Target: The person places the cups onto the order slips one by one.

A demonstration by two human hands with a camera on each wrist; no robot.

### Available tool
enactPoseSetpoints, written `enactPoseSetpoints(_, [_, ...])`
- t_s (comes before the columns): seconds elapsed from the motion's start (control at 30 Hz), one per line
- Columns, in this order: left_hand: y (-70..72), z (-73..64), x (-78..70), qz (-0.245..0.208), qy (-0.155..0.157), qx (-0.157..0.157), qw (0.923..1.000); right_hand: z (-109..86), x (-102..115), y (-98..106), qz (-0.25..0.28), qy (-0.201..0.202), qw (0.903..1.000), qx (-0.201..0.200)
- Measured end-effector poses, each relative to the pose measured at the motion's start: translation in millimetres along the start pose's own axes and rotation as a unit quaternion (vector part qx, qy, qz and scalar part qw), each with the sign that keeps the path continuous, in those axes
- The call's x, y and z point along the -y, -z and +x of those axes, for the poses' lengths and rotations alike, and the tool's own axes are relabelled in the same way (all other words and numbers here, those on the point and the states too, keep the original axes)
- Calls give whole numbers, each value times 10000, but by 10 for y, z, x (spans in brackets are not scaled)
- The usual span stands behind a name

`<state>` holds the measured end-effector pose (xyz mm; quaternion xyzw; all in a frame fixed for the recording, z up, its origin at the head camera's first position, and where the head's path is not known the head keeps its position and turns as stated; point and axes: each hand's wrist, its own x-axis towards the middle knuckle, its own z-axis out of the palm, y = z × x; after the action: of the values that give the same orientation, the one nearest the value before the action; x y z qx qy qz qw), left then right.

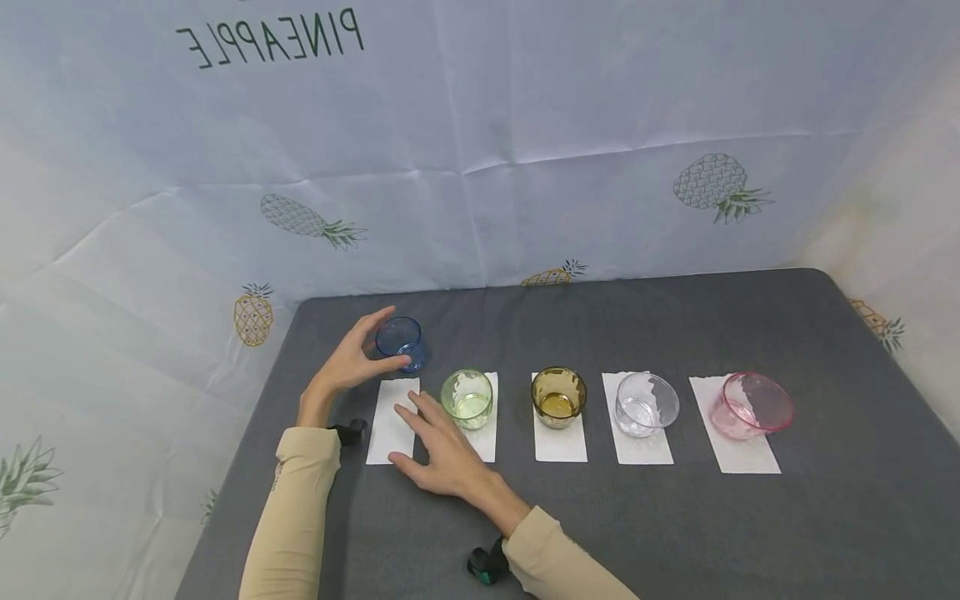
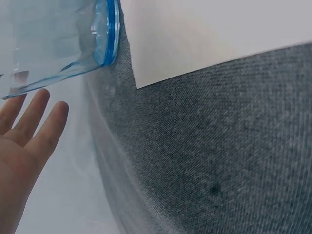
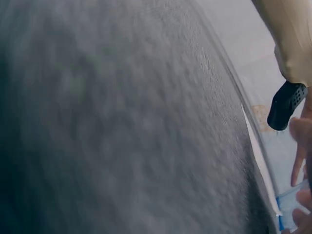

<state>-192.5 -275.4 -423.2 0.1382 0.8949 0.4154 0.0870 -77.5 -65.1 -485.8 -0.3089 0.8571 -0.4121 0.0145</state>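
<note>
At the far left of the table a blue glass (image 1: 401, 340) stands upright behind a white paper rectangle (image 1: 390, 429). My left hand (image 1: 351, 357) curves beside this glass, with the thumb overlapping its front and the fingers reaching along its far left side. In the left wrist view the fingers of the left hand (image 2: 24, 146) are spread and fairly straight beside the blue glass (image 2: 53, 44). My right hand (image 1: 446, 454) hovers with spread fingers over the same paper, its index finger close to the green glass (image 1: 468, 400). It holds nothing.
To the right stand an amber glass (image 1: 558, 398), a clear glass (image 1: 645, 405) and a pink glass (image 1: 752, 406), each on a white paper. The green glass also stands on paper. A pineapple-print curtain (image 1: 480, 108) hangs behind the grey table (image 1: 480, 325).
</note>
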Motion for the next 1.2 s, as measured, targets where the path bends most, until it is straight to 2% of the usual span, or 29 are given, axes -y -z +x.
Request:
enactPoseSetpoints(0.3, [-32, 7, 31, -22, 86, -13, 10000, -2, -30, -130, -637, -186, 9978, -88])
enactPoseSetpoints(0.5, [-44, 15, 56, -228, 113, -36, 9997, 16, -25, -165, -844, -494, 9952, -48])
enactPoseSetpoints(0.67, [-44, 28, 89, -227, 115, 4, 9997, 28, -4, -172, -1021, -699, 9923, -104])
enactPoseSetpoints(1.0, [-85, 55, 118, -208, 33, 65, 9998, 59, 25, -217, -933, -1084, 9886, -467])
enactPoseSetpoints(1.2, [-108, 60, 129, -245, -7, -12, 9997, 57, 24, -210, -975, -1033, 9891, -387])
